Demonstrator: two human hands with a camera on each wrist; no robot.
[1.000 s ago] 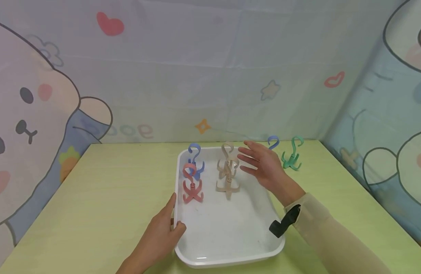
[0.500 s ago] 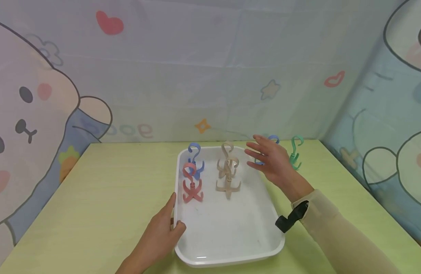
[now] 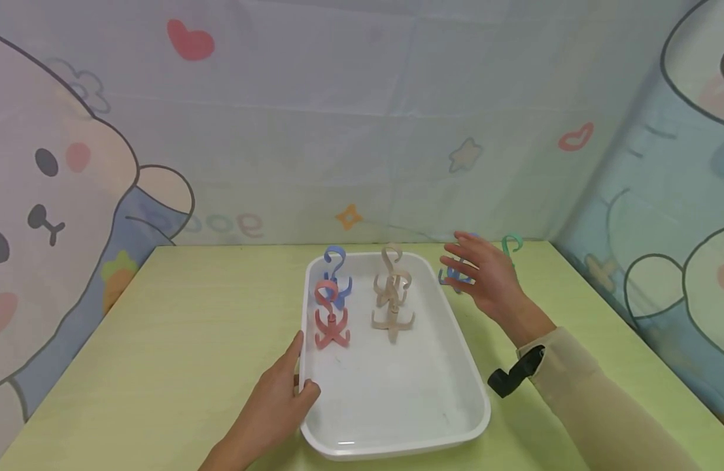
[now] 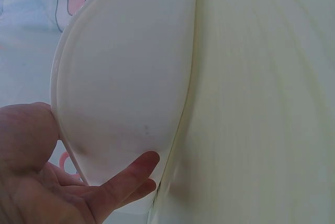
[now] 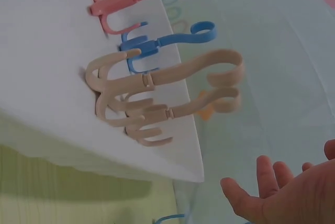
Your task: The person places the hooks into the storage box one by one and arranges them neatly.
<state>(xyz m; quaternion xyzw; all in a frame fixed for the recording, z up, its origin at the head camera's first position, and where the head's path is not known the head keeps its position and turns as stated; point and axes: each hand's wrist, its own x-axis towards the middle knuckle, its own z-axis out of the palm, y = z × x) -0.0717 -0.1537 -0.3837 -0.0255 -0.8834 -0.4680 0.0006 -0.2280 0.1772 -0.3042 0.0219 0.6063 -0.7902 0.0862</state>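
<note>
My left hand (image 3: 273, 400) grips the left rim of a white plastic tray (image 3: 397, 392), thumb over the rim and fingers against the outer wall (image 4: 125, 67). Off the tray's far right corner, my right hand (image 3: 492, 281) is raised with fingers spread and nothing in it. Behind those fingers a blue four-pronged hook (image 3: 452, 273) on the table is partly hidden. In the tray stand a pink hook (image 3: 331, 332), another blue hook (image 3: 334, 258) behind it, and two beige hooks (image 5: 123, 84), one behind the other.
A green hook (image 3: 512, 237) stands on the table at the far right, mostly covered by my right hand. The pale green table (image 3: 220, 314) ends at a cartoon-printed cloth backdrop (image 3: 314, 150) at the back and sides.
My right hand has moved right, away from the beige hooks and past the tray's far right edge, now overlapping the table's blue and green hooks. My left hand and the tray stay put.
</note>
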